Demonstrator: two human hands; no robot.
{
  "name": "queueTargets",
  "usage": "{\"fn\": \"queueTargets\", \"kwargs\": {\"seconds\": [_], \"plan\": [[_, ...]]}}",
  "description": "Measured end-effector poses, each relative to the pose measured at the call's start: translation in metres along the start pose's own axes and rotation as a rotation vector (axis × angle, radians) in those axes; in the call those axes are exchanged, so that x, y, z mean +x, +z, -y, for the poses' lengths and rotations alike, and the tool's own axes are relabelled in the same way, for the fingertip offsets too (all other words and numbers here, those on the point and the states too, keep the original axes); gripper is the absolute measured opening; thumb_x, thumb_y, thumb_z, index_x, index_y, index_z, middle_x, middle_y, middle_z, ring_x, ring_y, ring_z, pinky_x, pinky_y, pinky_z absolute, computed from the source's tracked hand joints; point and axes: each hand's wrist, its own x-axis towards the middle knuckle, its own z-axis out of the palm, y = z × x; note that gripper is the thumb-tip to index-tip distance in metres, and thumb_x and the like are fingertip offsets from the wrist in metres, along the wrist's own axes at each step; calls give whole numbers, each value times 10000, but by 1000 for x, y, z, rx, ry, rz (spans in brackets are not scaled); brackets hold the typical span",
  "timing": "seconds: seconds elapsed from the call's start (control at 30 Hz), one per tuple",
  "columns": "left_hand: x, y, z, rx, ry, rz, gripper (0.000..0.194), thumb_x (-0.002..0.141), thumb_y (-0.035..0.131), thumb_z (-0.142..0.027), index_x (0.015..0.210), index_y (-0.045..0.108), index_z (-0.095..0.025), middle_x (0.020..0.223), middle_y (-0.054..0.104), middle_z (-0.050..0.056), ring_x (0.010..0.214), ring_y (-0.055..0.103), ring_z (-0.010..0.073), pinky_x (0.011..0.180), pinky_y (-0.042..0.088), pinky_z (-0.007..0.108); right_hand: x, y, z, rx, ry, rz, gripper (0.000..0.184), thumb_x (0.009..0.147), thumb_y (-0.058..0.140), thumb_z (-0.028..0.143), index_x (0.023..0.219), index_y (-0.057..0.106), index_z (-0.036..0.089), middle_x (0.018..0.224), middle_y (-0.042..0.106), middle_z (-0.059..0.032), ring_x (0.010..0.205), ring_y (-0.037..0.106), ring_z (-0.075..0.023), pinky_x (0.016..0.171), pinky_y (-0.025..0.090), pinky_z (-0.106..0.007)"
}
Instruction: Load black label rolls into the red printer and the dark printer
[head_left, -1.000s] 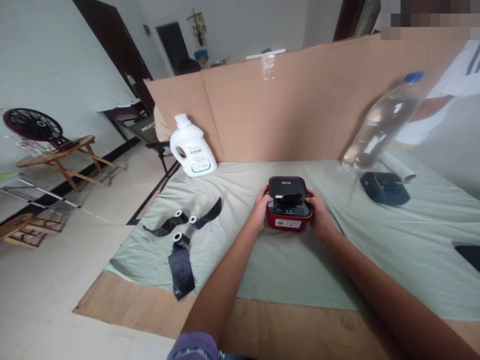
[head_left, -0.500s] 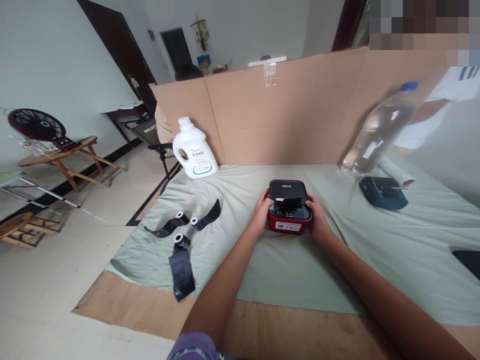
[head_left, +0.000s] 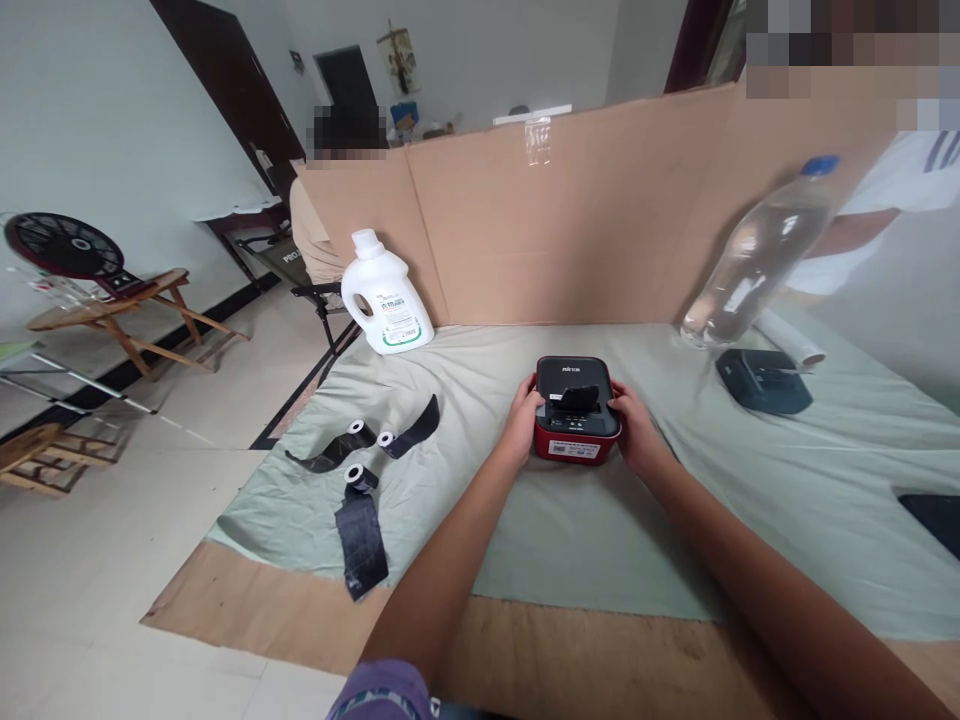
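Note:
A small red printer point(head_left: 576, 408) with a black lid sits on the pale green cloth point(head_left: 585, 520) in the middle of the table. My left hand point(head_left: 519, 424) grips its left side and my right hand point(head_left: 634, 430) grips its right side, fingers curled round the edges. A short black strip sticks up from the slot on its top. Left of it lie three small rolls of black tape point(head_left: 366, 452), each partly unwound.
A white detergent jug point(head_left: 384, 298) stands at the back left and a clear water bottle point(head_left: 757, 255) at the back right. A black device point(head_left: 763, 380) and a white roll lie near the bottle. A cardboard wall point(head_left: 570, 220) closes the back. Another person's arm shows far right.
Both hands stay on the printer. The black strip at the slot has shifted a little, and the view has wobbled slightly.

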Motion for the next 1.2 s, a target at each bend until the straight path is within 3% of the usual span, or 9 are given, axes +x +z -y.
{"fn": "queueTargets", "kwargs": {"seconds": [0.2, 0.33, 0.4, 0.53, 0.63, 0.77, 0.97, 1.1, 1.2], "plan": [[-2, 3, -7, 52, -2, 11, 629, 747, 558, -252, 1371, 599, -190, 1380, 646, 62, 1273, 573, 261, 1071, 429, 346, -3, 0, -6, -1, -6, -10, 461, 729, 677, 392, 1178, 655, 292, 1261, 690, -10, 1177, 632, -258, 1000, 518, -420], [-7, -2, -5, 50, 6, 6, 576, 780, 599, -280, 1352, 632, -216, 1391, 649, 55, 1319, 559, 264, 1121, 403, 370, -16, -10, -5, -89, -129, 115, 504, 835, 653, 539, 1281, 633, 306, 1430, 612, -25, 1372, 525, -286, 1159, 414, -487], [-14, -7, 0, 67, 29, 5, 497, 814, 638, -334, 1296, 684, -223, 1398, 648, 61, 1353, 542, 267, 1160, 373, 389, -25, -18, -1, -205, -202, 210, 620, 798, 720, 562, 1353, 600, 312, 1516, 540, -31, 1450, 441, -310, 1212, 348, -517], [-29, -19, 4, 176, 44, -19, 423, 863, 657, -450, 1196, 755, -208, 1316, 701, 88, 1298, 593, 288, 1157, 391, 432, -42, -22, 8, -469, -279, 323, 976, 609, 932, 374, 1479, 493, 319, 1548, 499, -58, 1456, 426, -369, 1246, 271, -579], [-32, -31, -9, 239, 79, 11, 420, 875, 643, -447, 1192, 763, -199, 1197, 753, 85, 1175, 660, 300, 1085, 462, 446, -45, -4, 10, -514, -344, 327, 1030, 602, 937, 299, 1509, 450, 337, 1531, 515, -66, 1443, 439, -382, 1245, 270, -594], [-24, -63, -55, 256, 152, 13, 403, 861, 653, -461, 1115, 787, -178, 1122, 773, 87, 1110, 682, 307, 1042, 487, 448, -31, 51, 11, -552, -477, 382, 1046, 661, 904, 311, 1557, 365, 324, 1586, 448, -69, 1464, 407, -376, 1241, 262, -595], [8, -143, -137, 227, 208, -171, 266, 789, 713, -405, 890, 778, -169, 933, 782, 74, 955, 713, 266, 945, 530, 386, 3, 179, 15, -512, -556, 542, 1020, 750, 834, 330, 1595, 262, 324, 1475, 567, -77, 1297, 580, -358, 1100, 461, -539], [36, -203, -164, 267, 159, -406, 178, 775, 689, -335, 797, 730, -163, 785, 746, 60, 813, 697, 227, 840, 545, 342, 24, 258, -17, -477, -517, 575, 1002, 712, 840, 306, 1555, 299, 309, 1381, 632, -78, 1204, 630, -354, 1040, 490, -549], [50, -241, -167, 290, 114, -508, 161, 755, 693, -323, 755, 699, -163, 696, 706, 53, 723, 672, 218, 758, 543, 330, 39, 299, -51, -444, -480, 649, 988, 686, 847, 302, 1519, 316, 283, 1374, 629, -89, 1217, 619, -345, 1065, 472, -546]]}}
